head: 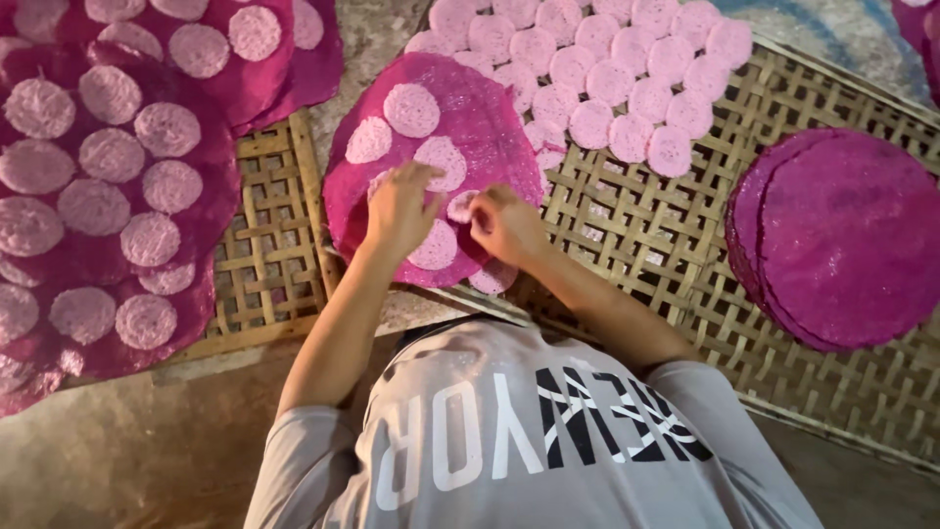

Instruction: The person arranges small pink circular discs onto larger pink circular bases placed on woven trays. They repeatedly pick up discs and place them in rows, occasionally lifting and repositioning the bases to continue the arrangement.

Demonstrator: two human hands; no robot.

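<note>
Grey printed shirt (529, 441) fills the bottom centre; above it, a small pale pink disc (461, 206) is pinched by both hands, left hand (399, 211) and right hand (504, 223), over the large magenta round sheet (480, 113) on the woven bamboo tray (636, 225).

Woven bamboo, grainy wafer discs, knit shirt.
Under the left hand (397, 211) the magenta sheet (480, 118) looks matt, finely pebbled; pale pink discs (411, 110) rough, porous. Right of the right hand (504, 223), the split-bamboo tray (636, 235) is dry, dull. Grey shirt (529, 441) soft cloth.
</note>
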